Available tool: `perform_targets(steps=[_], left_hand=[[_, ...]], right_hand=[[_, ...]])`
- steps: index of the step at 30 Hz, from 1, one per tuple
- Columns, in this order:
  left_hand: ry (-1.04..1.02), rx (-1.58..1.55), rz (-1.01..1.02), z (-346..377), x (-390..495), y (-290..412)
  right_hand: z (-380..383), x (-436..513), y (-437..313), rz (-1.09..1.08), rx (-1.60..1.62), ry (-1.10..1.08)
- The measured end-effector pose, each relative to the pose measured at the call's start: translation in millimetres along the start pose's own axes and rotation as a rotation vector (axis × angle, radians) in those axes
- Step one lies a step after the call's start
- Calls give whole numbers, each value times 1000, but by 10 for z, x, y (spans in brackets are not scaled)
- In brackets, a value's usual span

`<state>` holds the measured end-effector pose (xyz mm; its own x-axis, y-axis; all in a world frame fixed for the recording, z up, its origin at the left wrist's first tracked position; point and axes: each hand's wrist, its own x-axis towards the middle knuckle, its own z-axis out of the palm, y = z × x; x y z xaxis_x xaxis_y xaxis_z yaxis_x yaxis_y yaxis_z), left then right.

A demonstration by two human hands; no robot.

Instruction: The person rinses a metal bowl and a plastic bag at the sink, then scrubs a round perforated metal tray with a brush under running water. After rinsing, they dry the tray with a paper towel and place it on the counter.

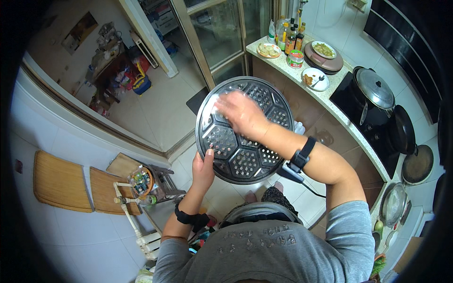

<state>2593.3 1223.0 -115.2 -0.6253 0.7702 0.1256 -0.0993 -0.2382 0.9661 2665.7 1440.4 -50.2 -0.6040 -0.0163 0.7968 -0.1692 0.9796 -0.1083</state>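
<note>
A round metal steamer tray (244, 161), pierced with clusters of holes inside raised honeycomb-like ribs, is tilted up before my chest. My left hand (204, 168) grips its lower left rim, thumb on the near face and fingers hidden behind. Over the upper left part of that face lies my right hand (242, 115), palm towards the metal and fingers stretched out. Motion blurs those fingers, and I see nothing held in them. Black straps circle both forearms.
On the right, a counter (260, 44) carries bottles (290, 39), a jar (295, 58) and plated food (269, 51). A lidded pot (375, 88) stands on the black cooktop (348, 95). At left are a white pipe (129, 221) and a wooden stool (164, 184) bearing a basket (150, 180).
</note>
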Motion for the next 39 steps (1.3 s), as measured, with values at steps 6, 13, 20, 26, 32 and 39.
perform_targets(steps=[6,13,20,26,32,39], left_hand=[[-13,-132,3,-43,15,35],[-22,13,-41,3,32,85],[-30,81,-59,-102,-9,-52],[38,7,-22,-201,10,-62],[2,-107,-82,-97,62,101],[196,-201,173,-172,135,180]], right_hand=[[-349,118,252,492,9,110],[-97,520,-133,57,73,-107],[-56,-130,481,367,-38,51],[-574,-435,682,881,-198,-207],[-358,-130,359,235,1,-82],[-452,-542,380,696,8,-171]])
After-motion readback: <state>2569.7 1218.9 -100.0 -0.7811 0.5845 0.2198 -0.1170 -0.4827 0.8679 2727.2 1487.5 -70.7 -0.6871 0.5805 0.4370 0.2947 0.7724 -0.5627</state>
